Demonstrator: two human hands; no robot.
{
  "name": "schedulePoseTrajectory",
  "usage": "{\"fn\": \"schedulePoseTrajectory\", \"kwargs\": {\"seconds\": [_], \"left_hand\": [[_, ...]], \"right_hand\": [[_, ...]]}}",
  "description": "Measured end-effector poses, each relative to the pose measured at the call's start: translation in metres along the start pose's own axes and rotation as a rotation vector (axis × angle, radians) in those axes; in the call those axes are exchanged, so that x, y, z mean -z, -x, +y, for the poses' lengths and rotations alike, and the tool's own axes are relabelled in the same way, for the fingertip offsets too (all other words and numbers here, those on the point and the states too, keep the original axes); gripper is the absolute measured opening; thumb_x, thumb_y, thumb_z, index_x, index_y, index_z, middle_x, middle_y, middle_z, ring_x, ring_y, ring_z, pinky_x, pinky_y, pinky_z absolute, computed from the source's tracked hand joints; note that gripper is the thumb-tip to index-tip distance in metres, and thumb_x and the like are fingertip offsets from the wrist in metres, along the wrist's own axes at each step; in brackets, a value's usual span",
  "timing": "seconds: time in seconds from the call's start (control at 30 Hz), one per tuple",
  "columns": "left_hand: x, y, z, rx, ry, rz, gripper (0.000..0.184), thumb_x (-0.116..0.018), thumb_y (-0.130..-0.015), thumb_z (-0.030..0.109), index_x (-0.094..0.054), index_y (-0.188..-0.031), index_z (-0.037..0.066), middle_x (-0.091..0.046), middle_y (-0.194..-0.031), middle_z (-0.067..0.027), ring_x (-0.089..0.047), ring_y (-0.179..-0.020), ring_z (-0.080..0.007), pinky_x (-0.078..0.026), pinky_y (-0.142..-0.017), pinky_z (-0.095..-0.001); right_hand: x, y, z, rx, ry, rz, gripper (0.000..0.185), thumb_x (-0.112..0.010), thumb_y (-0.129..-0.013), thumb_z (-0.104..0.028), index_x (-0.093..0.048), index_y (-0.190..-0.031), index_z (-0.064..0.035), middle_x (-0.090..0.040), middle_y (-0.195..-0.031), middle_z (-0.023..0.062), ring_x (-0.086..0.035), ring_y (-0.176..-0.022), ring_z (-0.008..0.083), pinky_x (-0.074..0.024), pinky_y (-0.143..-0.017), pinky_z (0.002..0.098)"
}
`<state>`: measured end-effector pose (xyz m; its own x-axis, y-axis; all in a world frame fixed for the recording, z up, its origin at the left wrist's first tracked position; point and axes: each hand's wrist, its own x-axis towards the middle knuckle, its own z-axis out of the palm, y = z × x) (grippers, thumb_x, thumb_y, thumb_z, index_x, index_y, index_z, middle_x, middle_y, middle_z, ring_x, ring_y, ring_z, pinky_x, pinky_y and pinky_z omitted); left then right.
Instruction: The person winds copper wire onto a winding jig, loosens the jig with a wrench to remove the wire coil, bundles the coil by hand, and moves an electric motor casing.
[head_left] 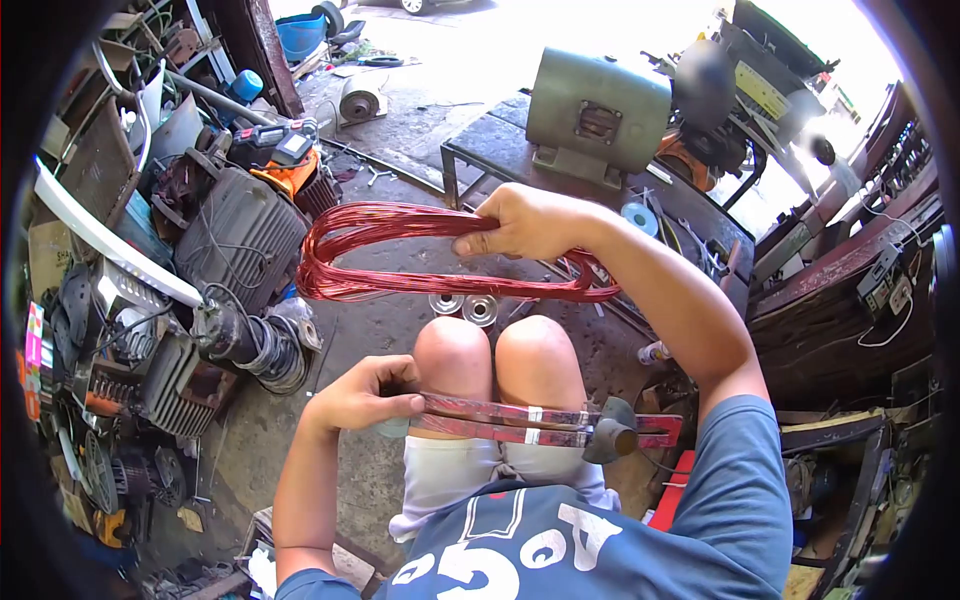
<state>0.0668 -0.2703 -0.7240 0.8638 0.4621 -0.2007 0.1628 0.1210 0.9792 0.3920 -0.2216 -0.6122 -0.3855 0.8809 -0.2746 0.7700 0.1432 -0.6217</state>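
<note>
A long loop of red enamelled copper wire [430,286] hangs in front of my knees. My right hand [530,225] is closed round its upper strands, thumb below. Across my lap lies a long, narrow reddish winding former [480,408] made of two strips, with white tape round it and a dark grey piece [612,432] near its right end. Its left end is pinched in my left hand [365,393], between thumb and curled fingers. The coil and the former are apart.
A green motor housing [600,110] stands on a dark metal bench [490,150] ahead. Two metal rings [481,311] sit on the floor beyond my knees. At left are piled a finned motor casing [240,235], a wire-wrapped part [265,350] and scrap. Shelving [830,440] stands at right.
</note>
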Motion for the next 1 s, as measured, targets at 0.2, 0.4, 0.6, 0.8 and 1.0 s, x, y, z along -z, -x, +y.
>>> {"fn": "schedulePoseTrajectory", "kwargs": {"seconds": [0.2, 0.4, 0.6, 0.8, 1.0], "left_hand": [[-0.007, -0.009, -0.005, -0.252, 0.420, 0.409, 0.081, -0.066, -0.098, 0.049, -0.031, -0.153, 0.002, -0.049, -0.149, -0.0236, -0.058, -0.130, -0.0350, -0.052, -0.103, -0.0490], [-0.025, -0.037, 0.047, -0.420, 0.877, 0.815, 0.039, -0.068, -0.098, 0.046, -0.068, -0.113, 0.009, -0.072, -0.110, -0.0084, -0.067, -0.112, -0.0256, -0.050, -0.105, -0.0524], [-0.005, -0.039, 0.047, -0.434, 0.888, 0.498, 0.053, -0.065, -0.097, 0.053, -0.067, -0.112, 0.003, -0.072, -0.103, -0.0129, -0.068, -0.103, -0.0353, -0.052, -0.104, -0.0580], [-0.008, -0.054, 0.086, -0.350, 1.006, 0.147, 0.043, -0.057, -0.105, 0.043, -0.065, -0.083, 0.007, -0.064, -0.079, -0.0069, -0.066, -0.091, -0.0288, -0.044, -0.110, -0.0564], [0.001, -0.103, 0.130, -0.273, 1.065, 0.242, 0.048, -0.055, -0.105, 0.027, -0.043, -0.059, 0.019, -0.042, -0.052, 0.0035, -0.050, -0.058, -0.0163, -0.052, -0.093, -0.0449]], "right_hand": [[-0.012, -0.011, 0.015, 0.074, -0.049, 0.003, 0.063, -0.069, -0.094, -0.059, -0.070, -0.092, 0.0039, -0.059, -0.063, 0.0081, -0.056, -0.057, 0.0188, -0.0452, -0.054, 0.0398], [-0.025, -0.018, 0.023, 0.050, -0.044, -0.092, 0.062, -0.068, -0.095, -0.058, -0.068, -0.087, 0.0026, -0.058, -0.063, 0.0072, -0.052, -0.046, 0.0162, -0.0421, -0.043, 0.0353], [-0.024, -0.012, 0.036, -0.057, -0.084, -0.212, 0.062, -0.065, -0.096, -0.061, -0.066, -0.081, -0.0001, -0.054, -0.058, 0.0038, -0.053, -0.047, 0.0149, -0.0419, -0.040, 0.0326], [-0.030, -0.012, 0.059, -0.049, -0.128, -0.199, 0.066, -0.069, -0.090, -0.067, -0.065, -0.080, -0.0019, -0.059, -0.066, 0.0075, -0.049, -0.040, 0.0143, -0.0400, -0.038, 0.0316], [-0.024, 0.013, 0.075, 0.161, 0.165, 0.351, 0.071, -0.073, -0.089, -0.059, -0.062, -0.132, -0.0029, -0.066, -0.119, 0.0211, -0.065, -0.112, 0.0316, -0.0510, -0.094, 0.0436]]}}
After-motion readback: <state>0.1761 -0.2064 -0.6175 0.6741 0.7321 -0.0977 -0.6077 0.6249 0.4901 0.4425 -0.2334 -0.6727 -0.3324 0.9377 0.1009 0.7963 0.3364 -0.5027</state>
